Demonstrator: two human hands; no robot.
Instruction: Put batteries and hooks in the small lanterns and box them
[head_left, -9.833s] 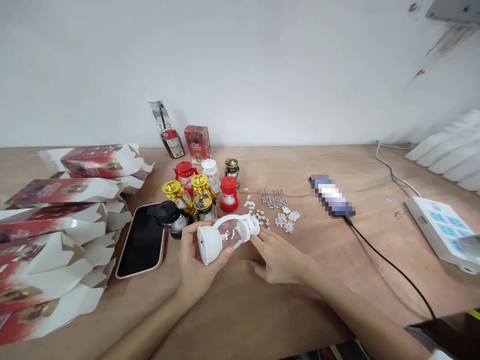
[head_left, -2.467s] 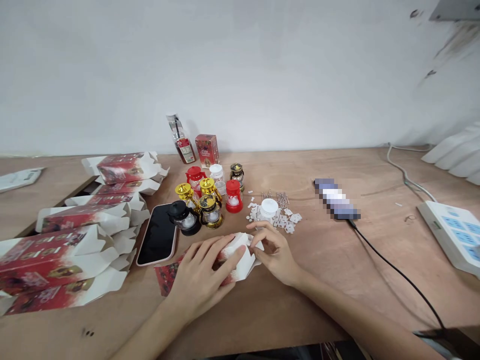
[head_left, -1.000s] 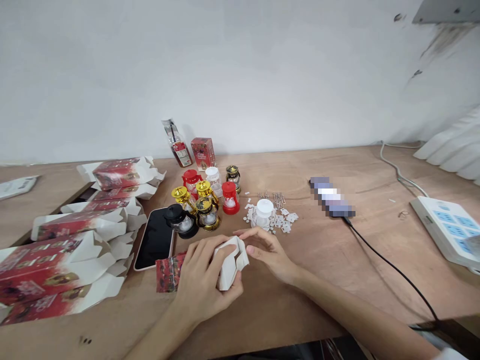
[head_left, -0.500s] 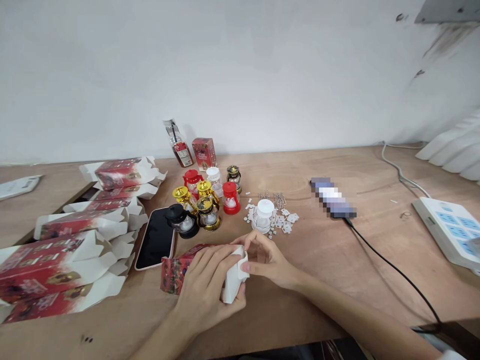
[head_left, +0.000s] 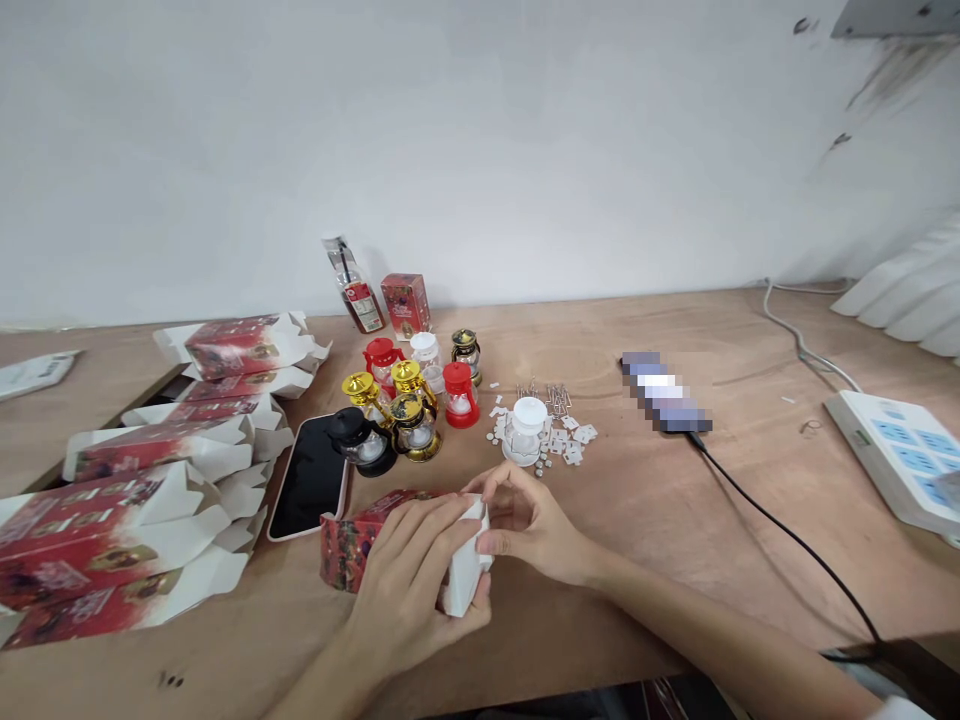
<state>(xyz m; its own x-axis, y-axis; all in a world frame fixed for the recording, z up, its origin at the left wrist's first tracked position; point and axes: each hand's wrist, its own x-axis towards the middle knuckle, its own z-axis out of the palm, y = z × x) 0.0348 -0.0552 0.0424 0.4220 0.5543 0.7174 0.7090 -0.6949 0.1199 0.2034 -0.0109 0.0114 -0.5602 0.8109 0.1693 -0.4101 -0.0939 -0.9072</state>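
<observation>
A small red printed carton (head_left: 352, 535) lies on its side on the wooden table (head_left: 675, 520), white end flaps toward my right. My left hand (head_left: 409, 585) wraps over the carton's top and grips it. My right hand (head_left: 525, 520) pinches the white end flap (head_left: 465, 565) against the carton's open end. A white toy lantern (head_left: 526, 430) stands just beyond my right hand among small white parts (head_left: 574, 445). A cluster of red, gold and black toy lanterns (head_left: 409, 400) stands behind the carton.
Flat red-and-white cartons (head_left: 135, 500) are stacked at the left. A black phone (head_left: 309, 480) lies beside them. A blurred device (head_left: 664, 392) with a black cable (head_left: 787, 535) lies right of centre; a white power strip (head_left: 896, 455) sits far right. A closed red box (head_left: 405, 303) stands by the wall.
The white lantern I held earlier now stands on the table. The carton was picked up and squared into shape, and my right hand has folded its end flap inward.
</observation>
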